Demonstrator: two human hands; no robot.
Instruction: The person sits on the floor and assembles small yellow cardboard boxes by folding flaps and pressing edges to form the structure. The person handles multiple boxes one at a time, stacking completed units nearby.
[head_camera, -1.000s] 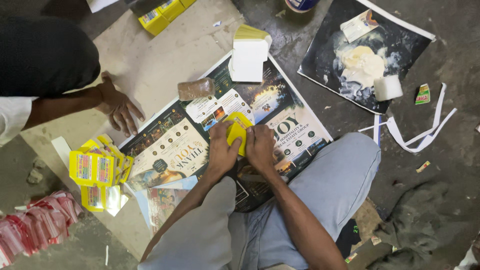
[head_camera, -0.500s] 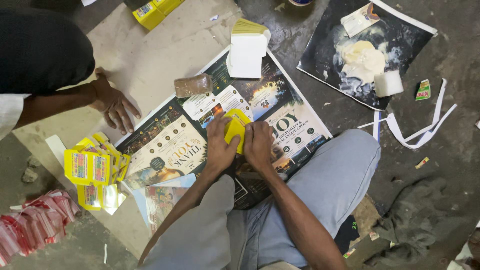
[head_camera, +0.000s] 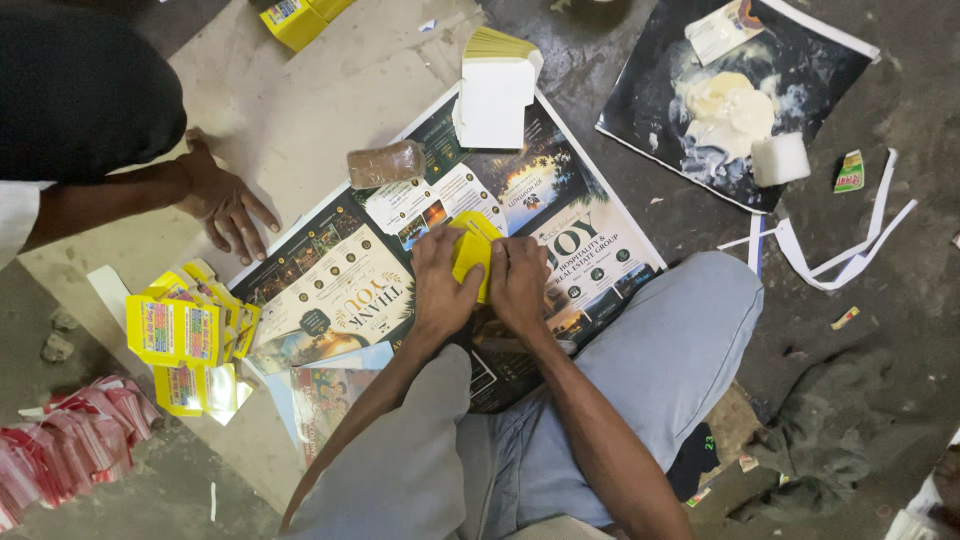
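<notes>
Both of the person's hands were at work on one small yellow carton (head_camera: 473, 250), held over the glossy printed poster (head_camera: 340, 290) spread on the floor. The left hand (head_camera: 440, 290) gripped the carton's left edge, fingers curled closed about it; the right hand (head_camera: 520, 285) pressed on its right side, its grip likewise closed on the card. The carton lay low, touching or just above the poster, directly ahead of the person's knees.

Judged step: the carton was being folded or pressed into shape, with a flap partly raised at its top. Whether the flap was tucked could not be told from this view.

To the left, a heap of finished yellow cartons (head_camera: 185, 335) lay at the poster's edge, with red packets (head_camera: 75, 440) beyond. A brown block (head_camera: 386, 163) and a stack of white flat card (head_camera: 497, 95) sat on the poster's far side. A second sheet (head_camera: 740, 90) to the right carried a pale paste (head_camera: 725, 110) and a white block (head_camera: 780, 158). A co-worker's hand (head_camera: 225, 200) rested flat on the floor, well apart from the carton.

Judged requirement for the next move: firm, even thumb pressure along the crease while the opposite hand steadied the body, so the thin card would not buckle.
</notes>
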